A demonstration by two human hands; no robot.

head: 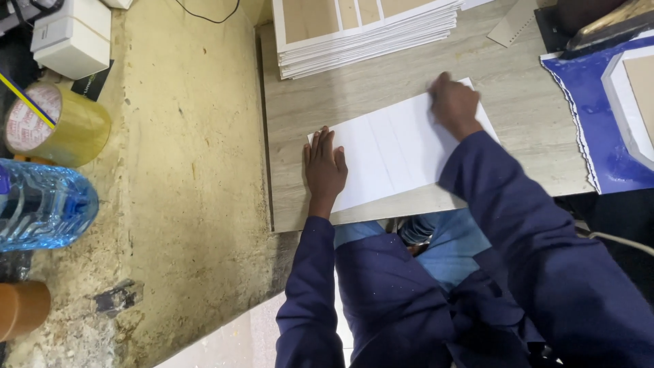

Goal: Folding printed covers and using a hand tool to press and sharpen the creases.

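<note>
Head view: I am pressing my left hand (324, 170), fingers together and flat, on the near-left end of a white card sheet (398, 146) lying on the wooden table (518, 109). My right hand (453, 103), curled, is bearing on its far corner; a stack of card sheets (364, 31) lies beyond.

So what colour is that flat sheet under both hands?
White, with faint fold lines: the sheet lies on a pale wood-grain table. The head view shows it best.
</note>
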